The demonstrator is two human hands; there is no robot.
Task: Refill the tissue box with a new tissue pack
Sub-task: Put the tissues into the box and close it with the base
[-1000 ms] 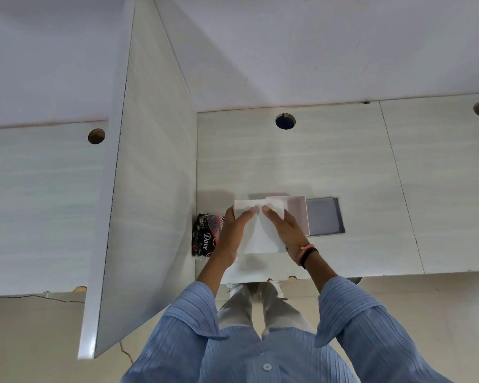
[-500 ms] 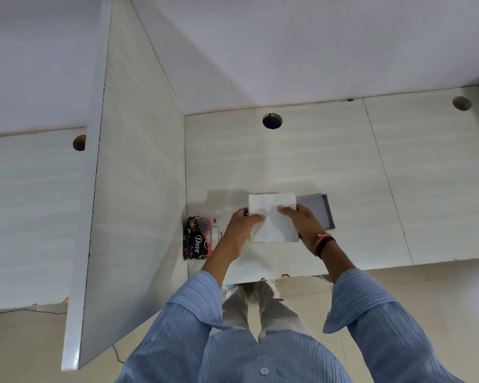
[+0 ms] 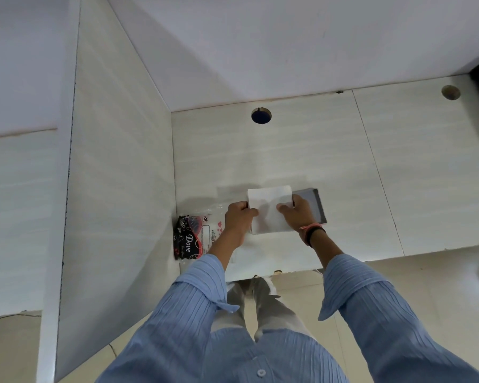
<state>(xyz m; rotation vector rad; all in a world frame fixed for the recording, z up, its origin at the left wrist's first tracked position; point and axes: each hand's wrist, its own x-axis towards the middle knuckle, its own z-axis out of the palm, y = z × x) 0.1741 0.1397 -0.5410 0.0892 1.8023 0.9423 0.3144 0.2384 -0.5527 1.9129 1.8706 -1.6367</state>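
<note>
A white stack of tissues lies between both hands over the desk. My left hand grips its left edge with curled fingers. My right hand grips its right edge, thumb on top. Behind my right hand a grey box part lies flat on the desk, partly hidden by the hand and the tissues. A plastic tissue wrapper printed black, red and white lies at the left, against the divider panel.
A tall white divider panel stands close on the left. The pale desk has a cable hole at the back and another far right. The desk's front edge runs just below my wrists.
The hands have shifted from the top of the tissue stack to its two sides. The pinkish box seen a second ago is hidden behind the stack. The camera has tilted slightly.
</note>
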